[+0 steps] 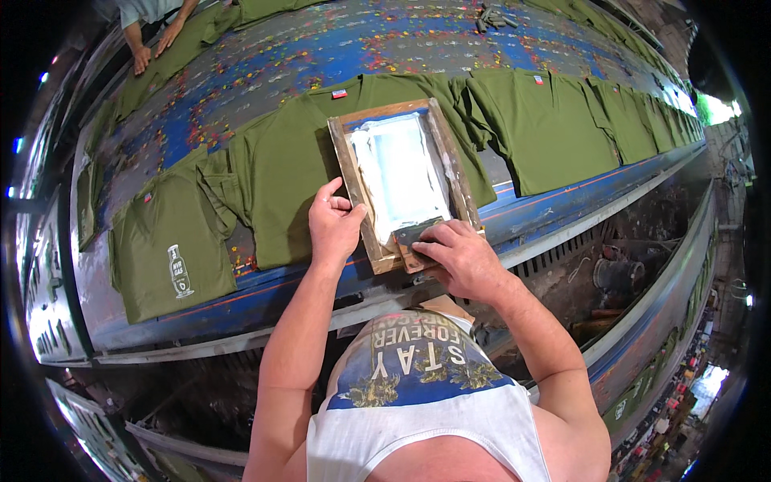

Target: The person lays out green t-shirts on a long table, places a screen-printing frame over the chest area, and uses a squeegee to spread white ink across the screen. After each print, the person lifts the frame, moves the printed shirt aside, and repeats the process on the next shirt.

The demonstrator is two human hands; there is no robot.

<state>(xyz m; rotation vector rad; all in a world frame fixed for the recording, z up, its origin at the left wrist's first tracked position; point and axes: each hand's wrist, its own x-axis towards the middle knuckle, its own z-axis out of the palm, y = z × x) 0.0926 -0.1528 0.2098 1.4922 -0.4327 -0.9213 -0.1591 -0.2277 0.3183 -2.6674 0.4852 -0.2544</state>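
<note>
A wooden-framed printing screen (347,153) with a white area inside lies on a green T-shirt (285,161) at the centre. My left hand (331,221) grips the frame's lower left side, thumb and fingers closed round it. My right hand (458,261) is closed on a dark wooden squeegee (409,241) at the lower end of the screen; part of the squeegee is hidden under the fingers. To the left, a folded green shirt (140,249) carries a white printed bottle design.
More green shirts (546,132) line the long, paint-speckled table (329,40) to the right. At the far left edge another person's hands (152,48) rest by a shirt. Dark grey pieces (494,22) lie at the back. A metal rail (594,201) runs along the near edge, above machinery.
</note>
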